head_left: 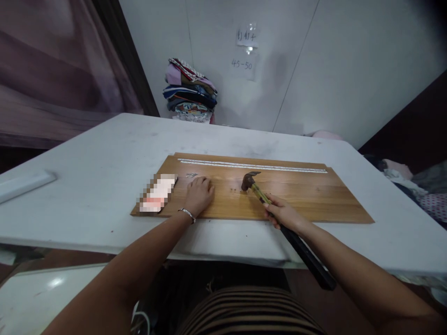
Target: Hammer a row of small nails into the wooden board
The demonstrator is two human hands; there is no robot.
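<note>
My right hand (282, 213) is wrapped round the handle of a claw hammer (260, 191), well up towards its head. The hammer's rusty head is over the middle of a brown wooden board (335, 200), and its black grip points back towards me. My left hand (200, 194) lies palm down on the board with its fingers resting on the wood. Just beyond those fingers is a small heap of nails (191, 175). Several small dark dots (233, 189), perhaps nail heads, show in the board between my hands. A blurred-out phone-like object (159, 193) lies on the board's left end.
Two white ruler-like strips (251, 166) run along the board's far side. The board lies on a white table (87, 186). Folded cloths (192, 90) are stacked against the wall at the back. A white roll or bar (26, 185) lies at the table's left.
</note>
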